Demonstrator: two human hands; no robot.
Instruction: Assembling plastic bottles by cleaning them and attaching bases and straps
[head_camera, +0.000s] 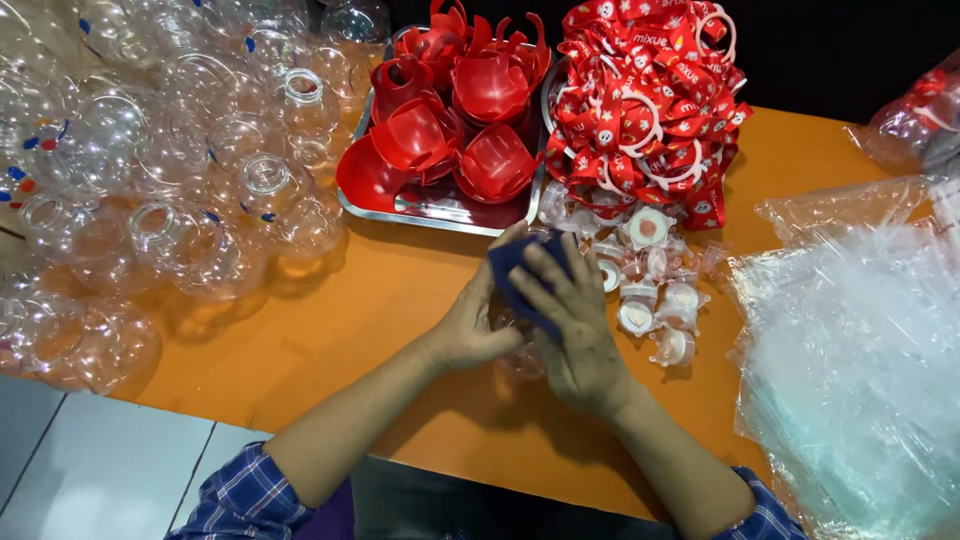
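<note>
Over the orange table (330, 330), both hands, left hand (475, 320) and right hand (575, 335), grasp a dark blue piece (520, 270) angled up-left.

Both forearms reach in from the lower edge and meet at the middle, checked blue sleeves pushed up near the elbows. The left hand (470, 325) lies palm inward, its fingers curled and tucked under those of the other hand, thumb pointing up. The right hand (575, 330) lies on top, back upward, its fingers (545, 275) spread and bent — pressing down just above the left fingertips.
</note>
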